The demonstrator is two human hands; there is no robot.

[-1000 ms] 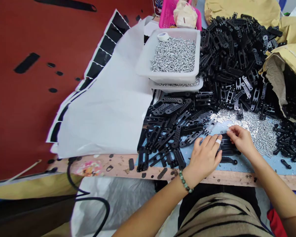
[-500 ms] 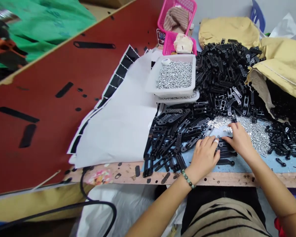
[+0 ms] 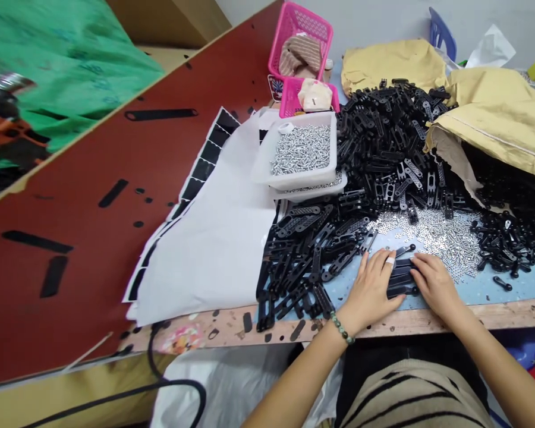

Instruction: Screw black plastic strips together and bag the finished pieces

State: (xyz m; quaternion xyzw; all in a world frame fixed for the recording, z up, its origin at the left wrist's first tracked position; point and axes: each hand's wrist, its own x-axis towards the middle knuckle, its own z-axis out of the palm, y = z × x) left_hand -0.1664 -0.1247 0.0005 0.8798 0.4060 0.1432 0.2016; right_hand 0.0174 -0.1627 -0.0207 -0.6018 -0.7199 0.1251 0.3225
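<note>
Pale blue sheeting (image 3: 526,290) covers your work surface, edged in front by a pinkish wood-grain strip (image 3: 410,322) flecked with dark scraps. Slim, smooth black parts (image 3: 400,279) with rounded ends lie roughly parallel on the sheeting, between your two hands. Your left hand (image 3: 374,286) is palm down, fingers close together at the row's left side; whether it grips a part cannot be told. Your right hand (image 3: 434,285) is narrow, fingers bent, fingertips at the row's right side; its grip likewise cannot be told. Shiny metal fasteners (image 3: 461,249) spread loosely beyond it. Slotted, perforated black links (image 3: 383,142) form a large heap. One whitish plastic tub (image 3: 266,157) holds more fasteners, beside a matte white sheet (image 3: 205,238)
</note>
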